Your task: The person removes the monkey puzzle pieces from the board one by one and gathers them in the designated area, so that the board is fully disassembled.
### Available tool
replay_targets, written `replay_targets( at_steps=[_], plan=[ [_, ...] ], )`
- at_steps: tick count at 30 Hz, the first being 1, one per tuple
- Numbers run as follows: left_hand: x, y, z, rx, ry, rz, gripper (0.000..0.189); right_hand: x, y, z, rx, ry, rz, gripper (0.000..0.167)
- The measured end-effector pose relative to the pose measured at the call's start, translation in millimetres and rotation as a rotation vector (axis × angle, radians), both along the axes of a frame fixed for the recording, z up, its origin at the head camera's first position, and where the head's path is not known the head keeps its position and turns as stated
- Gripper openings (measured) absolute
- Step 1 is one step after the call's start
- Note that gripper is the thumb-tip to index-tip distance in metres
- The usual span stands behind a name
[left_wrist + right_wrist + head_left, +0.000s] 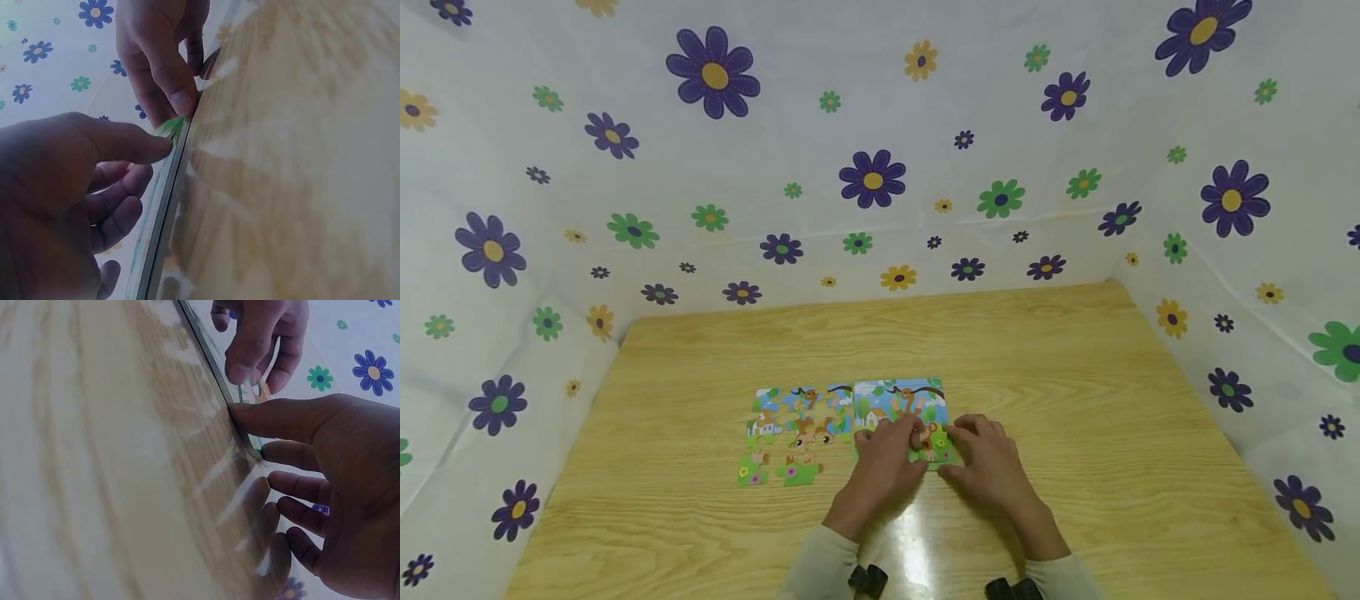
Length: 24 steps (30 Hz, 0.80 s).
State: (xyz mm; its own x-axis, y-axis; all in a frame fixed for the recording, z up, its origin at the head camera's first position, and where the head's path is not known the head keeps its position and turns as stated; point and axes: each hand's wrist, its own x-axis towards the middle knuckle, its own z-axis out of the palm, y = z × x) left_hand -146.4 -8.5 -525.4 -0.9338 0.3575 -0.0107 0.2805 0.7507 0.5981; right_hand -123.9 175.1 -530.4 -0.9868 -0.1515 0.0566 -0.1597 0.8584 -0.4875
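A puzzle board [871,390] with a picture of a branch, a house and animals lies flat on the wooden table. Over its lower middle, my left hand [883,462] pinches a small puzzle piece [263,392] between thumb and fingers; the hand hides most of it. At the board's lower right corner, my right hand [992,467] holds the edge, thumb on the near side and fingers along the right side. Loose puzzle pieces [801,473] lie left of the board, picture side up, some close together.
The wooden table [1075,367] stretches out around the board. A white cloth [790,142] printed with flowers rises behind it and on both sides. Dark wrist cameras [868,580] sit on both wrists.
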Motion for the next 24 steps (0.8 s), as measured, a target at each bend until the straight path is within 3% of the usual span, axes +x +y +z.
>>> replay_targets(
  at_steps=[6,13,24],
  plan=[
    [2.2,-11.4,3.2,0.001,0.017,0.051,0.035,0.4,-1,-0.5,0.010,-0.008,0.001,0.057],
    [8.7,-32.0,5.1,-0.028,0.059,0.066,0.034,2.0,-1,-0.6,-0.004,-0.010,-0.010,0.057],
    [16.9,-84.5,6.4,-0.028,0.041,0.165,0.035,0.1,0,-2.5,0.003,-0.049,-0.011,0.058]
  ],
)
